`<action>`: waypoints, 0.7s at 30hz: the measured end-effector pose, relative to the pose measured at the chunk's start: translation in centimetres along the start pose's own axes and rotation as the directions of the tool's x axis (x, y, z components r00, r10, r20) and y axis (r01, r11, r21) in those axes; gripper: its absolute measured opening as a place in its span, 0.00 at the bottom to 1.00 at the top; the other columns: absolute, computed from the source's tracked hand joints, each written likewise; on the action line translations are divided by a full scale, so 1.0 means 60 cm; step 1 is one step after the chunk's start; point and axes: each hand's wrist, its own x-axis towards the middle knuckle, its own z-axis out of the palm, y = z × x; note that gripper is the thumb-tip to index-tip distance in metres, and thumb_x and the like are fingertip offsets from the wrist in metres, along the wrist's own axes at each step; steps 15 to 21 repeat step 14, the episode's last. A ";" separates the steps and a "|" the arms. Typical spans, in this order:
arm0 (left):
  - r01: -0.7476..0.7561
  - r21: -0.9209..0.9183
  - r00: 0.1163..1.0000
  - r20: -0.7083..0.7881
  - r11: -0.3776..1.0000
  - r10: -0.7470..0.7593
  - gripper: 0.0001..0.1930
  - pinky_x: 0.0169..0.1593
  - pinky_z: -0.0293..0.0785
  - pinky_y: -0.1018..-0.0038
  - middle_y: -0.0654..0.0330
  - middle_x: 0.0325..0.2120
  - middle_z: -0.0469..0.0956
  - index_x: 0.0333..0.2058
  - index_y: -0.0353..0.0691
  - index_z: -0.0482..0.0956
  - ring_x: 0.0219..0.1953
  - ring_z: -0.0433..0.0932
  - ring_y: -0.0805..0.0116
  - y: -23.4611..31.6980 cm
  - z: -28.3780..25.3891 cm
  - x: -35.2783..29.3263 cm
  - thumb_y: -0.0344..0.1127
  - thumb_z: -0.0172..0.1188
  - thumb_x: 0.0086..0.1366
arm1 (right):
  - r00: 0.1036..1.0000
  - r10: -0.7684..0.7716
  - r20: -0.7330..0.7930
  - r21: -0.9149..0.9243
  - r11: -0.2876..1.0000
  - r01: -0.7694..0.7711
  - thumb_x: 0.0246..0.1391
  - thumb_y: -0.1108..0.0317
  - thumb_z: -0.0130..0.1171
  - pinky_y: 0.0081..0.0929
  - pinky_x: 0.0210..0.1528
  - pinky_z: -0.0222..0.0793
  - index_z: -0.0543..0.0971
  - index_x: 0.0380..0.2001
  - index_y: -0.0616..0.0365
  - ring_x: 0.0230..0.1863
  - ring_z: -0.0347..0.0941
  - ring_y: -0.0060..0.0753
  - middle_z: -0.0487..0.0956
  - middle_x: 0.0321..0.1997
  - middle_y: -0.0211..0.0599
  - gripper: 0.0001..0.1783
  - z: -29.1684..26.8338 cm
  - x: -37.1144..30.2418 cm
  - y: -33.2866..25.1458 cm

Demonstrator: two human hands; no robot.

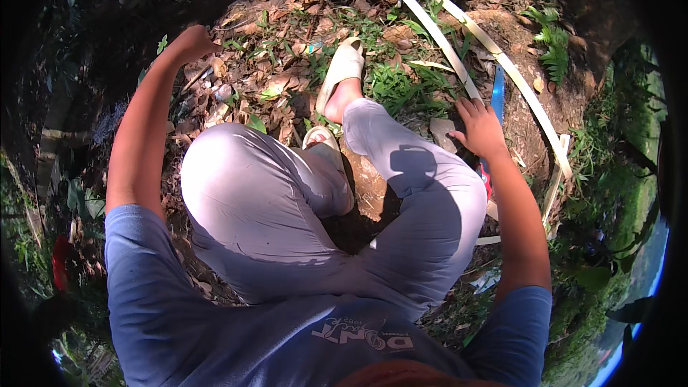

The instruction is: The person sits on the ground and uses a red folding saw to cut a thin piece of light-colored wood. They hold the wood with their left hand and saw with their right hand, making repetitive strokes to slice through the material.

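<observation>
My right hand (479,127) lies low over the ground beside my knee, its fingers stretched out and apart. Its fingertips meet the near end of a pale, flat strip (437,36), perhaps bamboo; whether they touch it I cannot tell. Just to the right is a hand saw with a blue blade (498,93) and a red handle (485,178), partly hidden by my wrist. A longer pale strip (502,61) curves past the saw. Out to the left, my left hand (192,44) is bent at the wrist over leaf litter, its fingers mostly hidden.
Dry leaves (279,50) and grass cover the ground ahead. My sandalled foot (344,68) stretches forward between the hands. More pale strips (555,186) lie beyond my right forearm. A grey stone-like piece (443,132) sits beside my right thumb. A fern (552,46) grows at far right.
</observation>
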 end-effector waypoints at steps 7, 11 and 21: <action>-0.214 0.005 0.977 -0.003 0.977 0.214 0.25 0.39 0.74 0.51 0.45 0.18 0.76 0.25 0.29 0.83 0.24 0.76 0.49 -0.066 -0.003 0.181 0.50 0.70 0.65 | 0.955 -0.286 0.080 0.077 0.957 0.280 0.59 0.36 0.56 0.51 0.85 0.40 0.57 0.79 0.50 0.86 0.43 0.43 0.52 0.85 0.41 0.52 0.090 0.111 -0.010; -0.093 0.062 0.982 0.172 0.994 0.081 0.27 0.41 0.78 0.55 0.50 0.29 0.86 0.39 0.32 0.86 0.30 0.83 0.56 0.005 0.016 0.366 0.57 0.67 0.66 | 0.948 -0.284 0.144 0.056 0.959 0.278 0.65 0.43 0.49 0.54 0.84 0.41 0.56 0.80 0.48 0.86 0.42 0.43 0.49 0.86 0.40 0.45 0.114 0.128 0.001; -0.089 0.149 0.994 0.069 0.985 0.080 0.30 0.55 0.76 0.61 0.42 0.42 0.86 0.49 0.34 0.85 0.46 0.85 0.57 0.052 0.006 0.465 0.59 0.66 0.67 | 0.968 -0.226 0.105 0.028 0.974 0.225 0.67 0.40 0.46 0.56 0.84 0.39 0.52 0.82 0.34 0.87 0.39 0.43 0.47 0.87 0.40 0.43 0.194 0.113 0.016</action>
